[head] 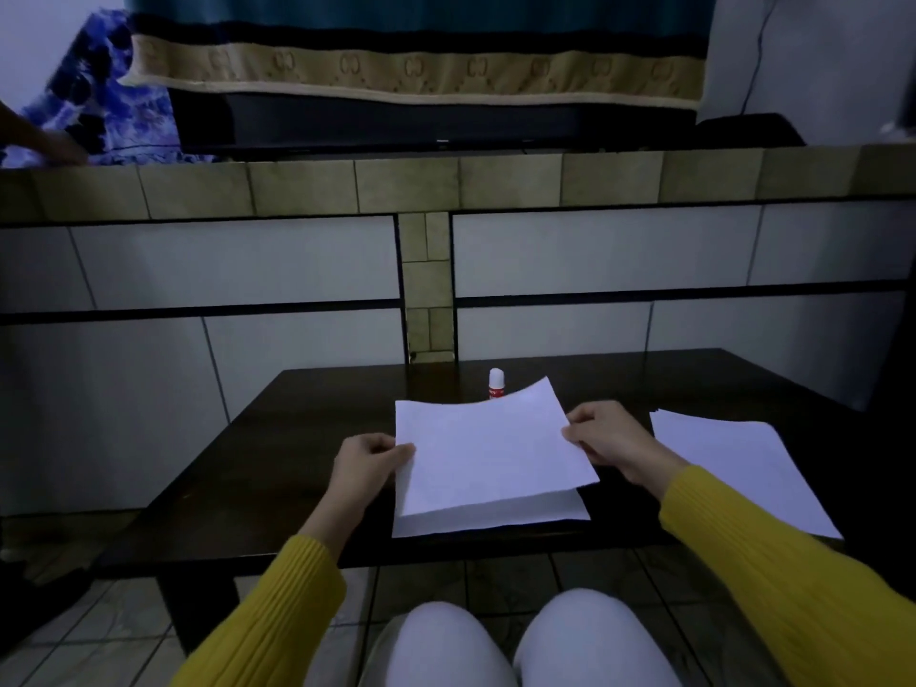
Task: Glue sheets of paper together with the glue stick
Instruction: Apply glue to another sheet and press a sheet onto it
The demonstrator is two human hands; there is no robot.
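Both the left hand (369, 463) and right hand (602, 441) pinch opposite edges of the top sheet (488, 448), probably to line it up over the lower sheet (495, 518), the glue stick (496, 384) standing just beyond them.

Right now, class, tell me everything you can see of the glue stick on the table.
The glue stick is a small tube that stands upright near the far edge of the dark table. It has a rounded white cap, which is on, and a red label with lettering too small to read. The raised far edge of the held sheet hides its base. Neither hand touches it.
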